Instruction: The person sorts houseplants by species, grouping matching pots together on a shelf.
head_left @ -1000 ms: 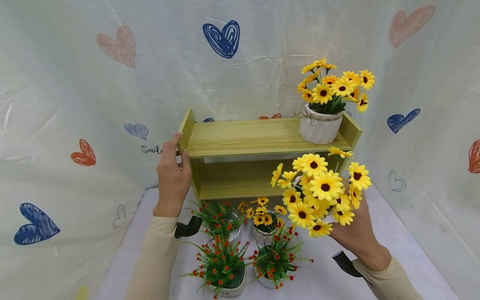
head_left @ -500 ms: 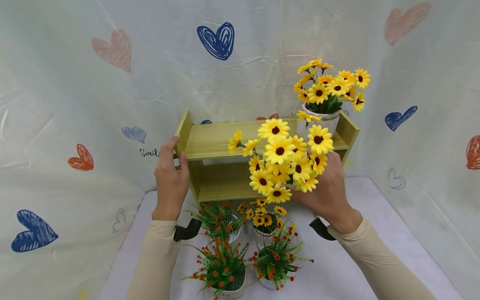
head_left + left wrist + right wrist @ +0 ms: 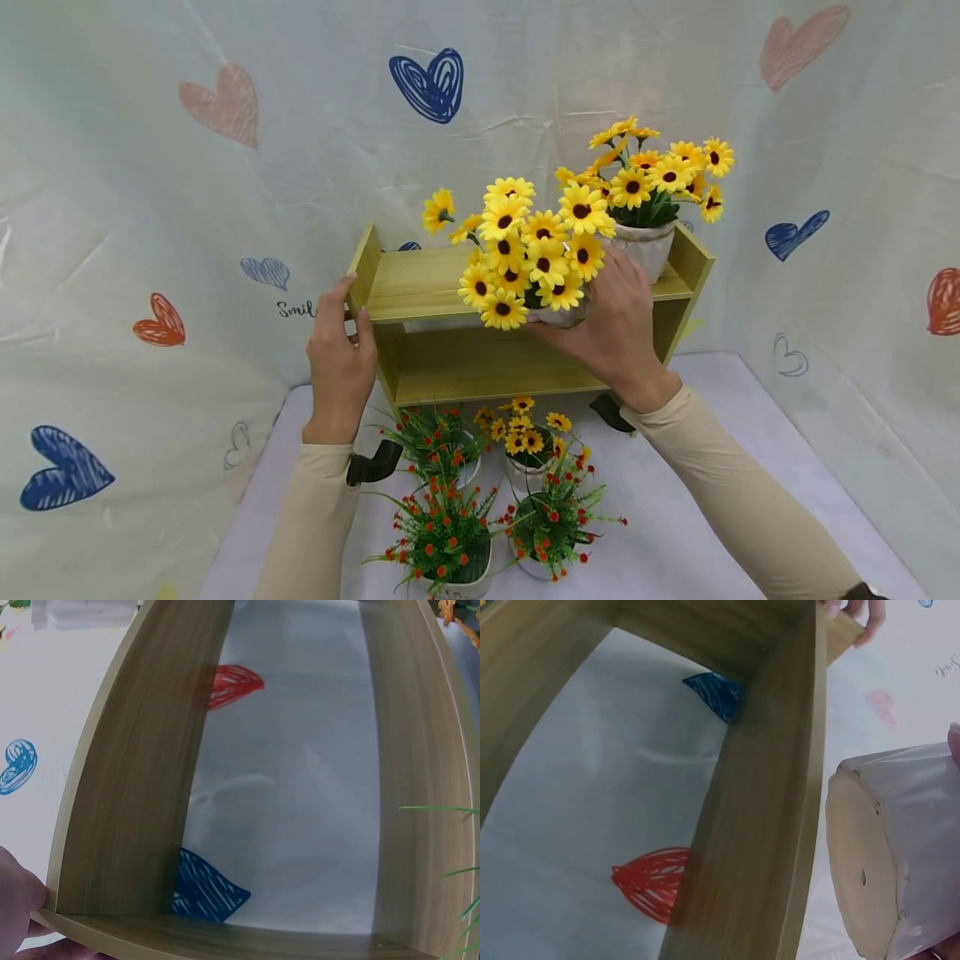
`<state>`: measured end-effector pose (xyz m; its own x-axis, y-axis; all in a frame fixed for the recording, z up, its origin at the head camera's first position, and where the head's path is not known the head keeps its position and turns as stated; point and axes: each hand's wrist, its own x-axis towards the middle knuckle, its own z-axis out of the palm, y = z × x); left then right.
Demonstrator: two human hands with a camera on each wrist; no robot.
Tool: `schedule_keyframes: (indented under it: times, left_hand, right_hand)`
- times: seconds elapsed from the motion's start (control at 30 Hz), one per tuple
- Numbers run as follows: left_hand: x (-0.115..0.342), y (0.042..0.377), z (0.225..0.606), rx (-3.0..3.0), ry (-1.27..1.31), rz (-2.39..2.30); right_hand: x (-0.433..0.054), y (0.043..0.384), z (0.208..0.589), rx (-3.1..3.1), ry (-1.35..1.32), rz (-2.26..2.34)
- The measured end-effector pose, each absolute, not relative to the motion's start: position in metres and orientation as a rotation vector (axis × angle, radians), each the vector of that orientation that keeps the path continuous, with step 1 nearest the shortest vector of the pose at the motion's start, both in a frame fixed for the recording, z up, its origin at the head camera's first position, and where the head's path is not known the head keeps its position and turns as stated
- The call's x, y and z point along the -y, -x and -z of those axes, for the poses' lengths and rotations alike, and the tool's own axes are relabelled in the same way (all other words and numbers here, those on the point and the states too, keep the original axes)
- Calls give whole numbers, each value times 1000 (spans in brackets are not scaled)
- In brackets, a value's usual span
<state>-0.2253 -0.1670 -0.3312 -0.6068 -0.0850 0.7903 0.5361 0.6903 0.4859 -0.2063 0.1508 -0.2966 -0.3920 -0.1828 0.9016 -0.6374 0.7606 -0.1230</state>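
Note:
My right hand [image 3: 618,325] grips a white pot of yellow artificial sunflowers [image 3: 543,262]. It is held in the air in front of the wooden shelf's upper board [image 3: 420,287]. In the right wrist view, the underside of that pot [image 3: 862,866] shows beside the board's edge, apart from it. My left hand [image 3: 341,362] grips the shelf's left side panel, fingers outside and thumb near the front edge. The left wrist view catches part of that left hand [image 3: 19,896] at the panel's corner. A second white pot of sunflowers [image 3: 652,242] stands at the upper board's right end, partly covered by the held flowers.
On the table [image 3: 720,492] before the shelf stand a small sunflower pot [image 3: 525,471] and three pots of red-flowered greenery, including a front-left one [image 3: 453,537] and a front-right one [image 3: 551,533]. A white heart-patterned curtain [image 3: 150,208] hangs behind.
My right hand has carried the sunflower pot left and up, from before the shelf's right end to near the upper board's middle. The left hand keeps its grip on the side panel.

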Motion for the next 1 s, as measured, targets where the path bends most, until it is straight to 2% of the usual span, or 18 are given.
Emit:
schedule_keyframes:
  times: [0.5, 1.0]
  left_hand:
    - [167, 225, 331, 2050, 338, 926]
    - [166, 225, 332, 2045, 342, 941]
  right_hand:
    - [-129, 238, 288, 2032, -440, -645]
    - [-121, 248, 278, 2206, -256, -625]
